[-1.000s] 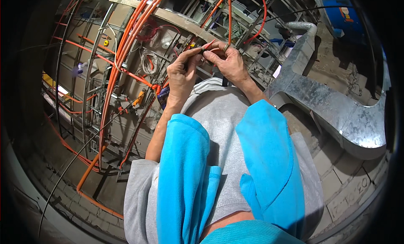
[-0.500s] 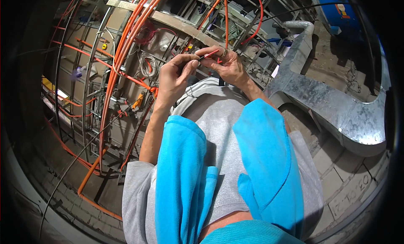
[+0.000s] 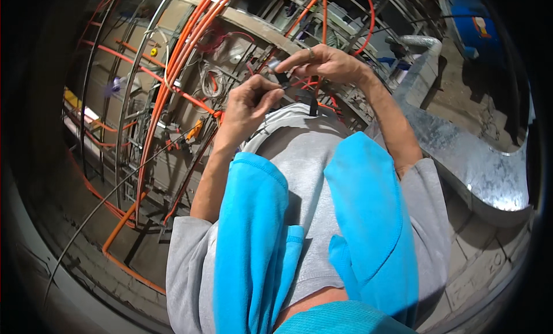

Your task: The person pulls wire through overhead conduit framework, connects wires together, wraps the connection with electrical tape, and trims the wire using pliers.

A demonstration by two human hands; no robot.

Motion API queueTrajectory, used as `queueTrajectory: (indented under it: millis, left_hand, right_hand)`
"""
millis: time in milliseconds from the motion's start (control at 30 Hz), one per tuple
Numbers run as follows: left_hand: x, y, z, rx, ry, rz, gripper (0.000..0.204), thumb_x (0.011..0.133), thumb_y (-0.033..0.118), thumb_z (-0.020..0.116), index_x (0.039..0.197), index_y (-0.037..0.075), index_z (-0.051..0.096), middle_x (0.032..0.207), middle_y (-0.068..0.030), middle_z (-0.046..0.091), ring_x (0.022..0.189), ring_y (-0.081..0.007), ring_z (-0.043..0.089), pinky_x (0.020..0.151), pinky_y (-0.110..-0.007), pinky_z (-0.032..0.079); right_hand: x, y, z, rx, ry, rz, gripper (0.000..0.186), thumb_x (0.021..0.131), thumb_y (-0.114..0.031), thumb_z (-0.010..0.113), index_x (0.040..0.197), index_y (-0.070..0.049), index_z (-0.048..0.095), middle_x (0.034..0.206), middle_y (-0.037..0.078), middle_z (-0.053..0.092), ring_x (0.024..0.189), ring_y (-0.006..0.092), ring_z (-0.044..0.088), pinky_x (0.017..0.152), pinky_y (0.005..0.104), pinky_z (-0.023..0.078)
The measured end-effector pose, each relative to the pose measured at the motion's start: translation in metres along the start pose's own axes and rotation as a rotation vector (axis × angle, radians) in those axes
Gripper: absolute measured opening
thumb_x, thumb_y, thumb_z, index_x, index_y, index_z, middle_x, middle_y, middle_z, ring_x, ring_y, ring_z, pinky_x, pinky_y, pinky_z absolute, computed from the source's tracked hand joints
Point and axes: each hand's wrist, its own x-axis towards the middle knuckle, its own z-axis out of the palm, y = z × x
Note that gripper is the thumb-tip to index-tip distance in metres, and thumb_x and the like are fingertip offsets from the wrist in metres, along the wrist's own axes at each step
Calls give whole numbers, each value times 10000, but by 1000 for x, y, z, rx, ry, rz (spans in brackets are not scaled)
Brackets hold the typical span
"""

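Hands: two | left (image 3: 247, 100), right (image 3: 322, 63) both pinching one black tie (image 3: 286, 83) | orange conduits (image 3: 173, 63): several

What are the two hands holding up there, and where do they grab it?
Both the left hand and the right hand pinch a small dark piece between their fingertips, one at each end. What it is cannot be told.

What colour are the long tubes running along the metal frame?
Orange. The tubes curve along the metal frame in the head view, left of the hands.
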Motion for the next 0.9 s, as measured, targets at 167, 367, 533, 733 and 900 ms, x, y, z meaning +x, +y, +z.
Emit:
queueTrajectory:
  millis: [167, 367, 533, 733, 900]
  left_hand:
    - [-5, -11, 1, 202, -16, -82, 80, 966, 40, 672, 1017, -18, 652, 905, -43, 687, 834, -83, 638, 761, -236, 524]
    - [4, -37, -10, 108, 139, -31, 136, 971, 91, 659, 1019, -36, 653, 824, -56, 708, 764, -77, 653, 666, -248, 528]
    - [15, -22, -7, -230, 179, -49, 216, 1001, 105, 630, 1163, -37, 649, 932, -52, 708, 837, -99, 659, 759, -258, 540]
    - [21, -21, -11, -271, 121, -63, 233, 997, 128, 654, 1172, -25, 665, 904, -42, 696, 794, -95, 643, 735, -241, 528]
    - [32, -13, -13, -256, 71, -65, 268, 972, 195, 710, 1165, 13, 671, 907, -7, 685, 849, -73, 620, 755, -232, 494]
  right_hand:
    - [7, -19, 3, -20, -43, 29, 433, 923, 64, 521, 1329, -22, 644, 1324, 70, 648, 1160, 139, 619, 1014, 303, 485]
    - [-4, -28, 50, -102, 141, -52, 322, 950, -3, 616, 1269, -27, 579, 1199, 77, 632, 1188, 171, 601, 1043, 335, 461]
    - [-18, -8, 77, -84, 448, 45, 395, 927, -241, 756, 1208, -41, 563, 1047, 60, 683, 982, 129, 635, 880, 295, 490]
    - [-9, 6, 88, -386, 726, 147, 550, 866, -412, 797, 1259, -74, 615, 1006, 94, 746, 964, 204, 700, 873, 360, 517]
    - [-8, 2, 86, -286, 724, 163, 544, 875, -313, 799, 1315, -58, 606, 972, 73, 748, 953, 163, 684, 885, 339, 525]
